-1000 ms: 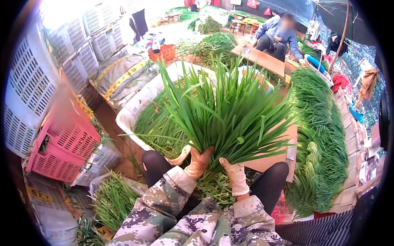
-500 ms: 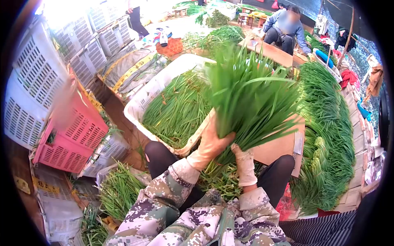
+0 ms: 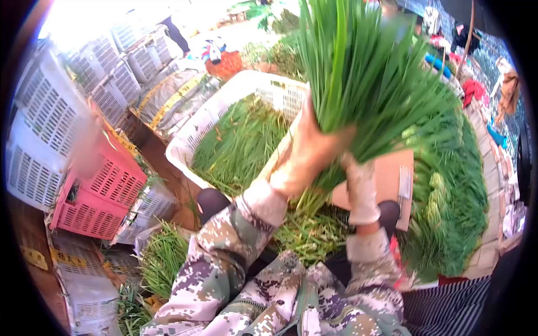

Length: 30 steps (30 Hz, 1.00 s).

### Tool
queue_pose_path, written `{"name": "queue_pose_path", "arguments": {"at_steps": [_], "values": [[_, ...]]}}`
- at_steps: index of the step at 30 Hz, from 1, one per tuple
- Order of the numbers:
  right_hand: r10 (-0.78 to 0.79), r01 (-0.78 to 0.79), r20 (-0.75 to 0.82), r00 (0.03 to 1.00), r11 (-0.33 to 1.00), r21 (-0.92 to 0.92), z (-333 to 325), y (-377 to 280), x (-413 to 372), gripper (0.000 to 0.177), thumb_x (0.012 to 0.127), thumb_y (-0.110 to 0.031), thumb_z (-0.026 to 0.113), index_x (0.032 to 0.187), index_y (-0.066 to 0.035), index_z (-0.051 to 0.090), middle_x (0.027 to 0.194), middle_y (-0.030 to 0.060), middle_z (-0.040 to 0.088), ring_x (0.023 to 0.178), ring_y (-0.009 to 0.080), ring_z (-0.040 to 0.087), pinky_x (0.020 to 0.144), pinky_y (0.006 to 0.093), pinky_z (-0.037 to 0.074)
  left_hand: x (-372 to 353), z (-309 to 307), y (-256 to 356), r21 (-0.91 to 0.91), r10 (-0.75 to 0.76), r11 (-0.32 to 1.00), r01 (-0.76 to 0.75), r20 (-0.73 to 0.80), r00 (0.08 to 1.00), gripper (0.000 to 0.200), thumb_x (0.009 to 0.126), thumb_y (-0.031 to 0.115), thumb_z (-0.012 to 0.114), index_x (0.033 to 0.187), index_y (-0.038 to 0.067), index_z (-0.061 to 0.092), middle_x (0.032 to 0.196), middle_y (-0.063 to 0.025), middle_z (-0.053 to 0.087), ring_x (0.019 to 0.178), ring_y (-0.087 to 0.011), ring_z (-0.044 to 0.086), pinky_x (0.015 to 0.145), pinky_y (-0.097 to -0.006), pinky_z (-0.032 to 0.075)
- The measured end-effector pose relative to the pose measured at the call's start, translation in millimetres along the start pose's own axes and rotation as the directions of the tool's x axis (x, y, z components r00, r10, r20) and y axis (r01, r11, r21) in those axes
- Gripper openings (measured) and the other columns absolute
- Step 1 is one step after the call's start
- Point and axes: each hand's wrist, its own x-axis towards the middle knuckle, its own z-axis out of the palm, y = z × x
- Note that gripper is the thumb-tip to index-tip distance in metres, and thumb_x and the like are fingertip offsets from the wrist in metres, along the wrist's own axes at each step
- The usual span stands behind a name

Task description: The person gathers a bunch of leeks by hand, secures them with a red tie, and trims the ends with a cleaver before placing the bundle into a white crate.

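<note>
My left hand is wrapped round a thick bunch of garlic chives, its long flat green leaves fanning up and to the right. My right hand, in a pale glove, closes on the lower right side of the same bunch; its fingers are partly hidden and blurred. Below the hands, the pale stem ends point down toward a heap of loose trimmings between my knees. Left of the bunch stands a white plastic basket holding more cut greens.
Stacked white crates and a pink crate line the left side. On the right lie a cardboard sheet and a long row of chives. More greens sit by my left leg. Another person is largely hidden behind the leaves.
Both hands have lifted the bunch upward and to the right, nearer the camera. Its leaves now cover most of the person at the back. My view has shifted slightly.
</note>
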Motion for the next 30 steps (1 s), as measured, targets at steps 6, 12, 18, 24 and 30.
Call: {"name": "queue_pose_path", "arguments": {"at_steps": [6, 12, 18, 24, 30], "values": [[-0.304, 0.386, 0.265, 0.915, 0.472, -0.793, -64, -19, 72, 0.046, 0.089, -0.004, 0.053, 0.134, -0.006, 0.044, 0.120, 0.0093, 0.060, 0.104, 0.0192, 0.059, 0.094, 0.0328, 0.044, 55, 40, 43, -0.144, 0.265, 0.957, -0.250, 0.094, 0.960, 0.028, 0.075, 0.010, 0.074, 0.099, 0.003, 0.063, 0.093, -0.0063, 0.067, 0.077, -0.0165, 0.064, 0.074, -0.0291, 0.052], [0.037, 0.494, 0.493, 0.869, -0.107, -0.863, -74, 26, 61, 0.041, 0.085, -0.005, 0.056, 0.124, -0.017, 0.056, 0.103, 0.0010, 0.068, 0.079, 0.0155, 0.064, 0.070, 0.0319, 0.049, 57, 26, -45, 0.045, 0.016, 0.999, -0.021, 0.108, 0.994, 0.044, 0.071, 0.008, 0.078, 0.109, 0.001, 0.058, 0.096, -0.0076, 0.067, 0.085, -0.0195, 0.064, 0.075, -0.0319, 0.054], [0.085, -0.098, 0.056, 0.995, 0.937, 0.336, -53, 97, 46, 0.038, 0.081, -0.025, 0.072, 0.113, -0.008, 0.060, 0.098, 0.0129, 0.066, 0.093, 0.0254, 0.063, 0.085, 0.0367, 0.048, 69, 36, -82, -0.023, 0.022, 1.000, -0.017, 0.214, 0.977, 0.038, 0.080, 0.011, 0.072, 0.112, 0.001, 0.055, 0.099, -0.0093, 0.066, 0.086, -0.0173, 0.064, 0.077, -0.0300, 0.054], [-0.174, 0.129, -0.280, 0.944, 0.977, -0.170, -27, 112, 94, 0.042, 0.077, -0.024, 0.075, 0.108, -0.001, 0.059, 0.096, 0.0147, 0.066, 0.084, 0.0259, 0.065, 0.075, 0.0353, 0.052, 90, 53, -87, -0.122, 0.008, 0.992, -0.015, -0.051, 0.999, 0.024, 0.075, 0.008, 0.073, 0.096, 0.001, 0.065, 0.087, -0.0044, 0.067, 0.075, -0.0137, 0.062, 0.069, -0.0283, 0.051], [-0.051, 0.114, -0.130, 0.990, 0.835, 0.539, -52, 36, 123, 0.033, 0.080, -0.025, 0.072, 0.101, -0.002, 0.061, 0.090, 0.0133, 0.069, 0.078, 0.0229, 0.067, 0.068, 0.0331, 0.053, 101, 70, 24, -0.213, -0.116, 0.972, 0.095, -0.089, 0.989, 0.019, 0.082, 0.008, 0.062, 0.097, -0.004, 0.064, 0.084, -0.0120, 0.066, 0.074, -0.0195, 0.064, 0.067, -0.0302, 0.053]]}}
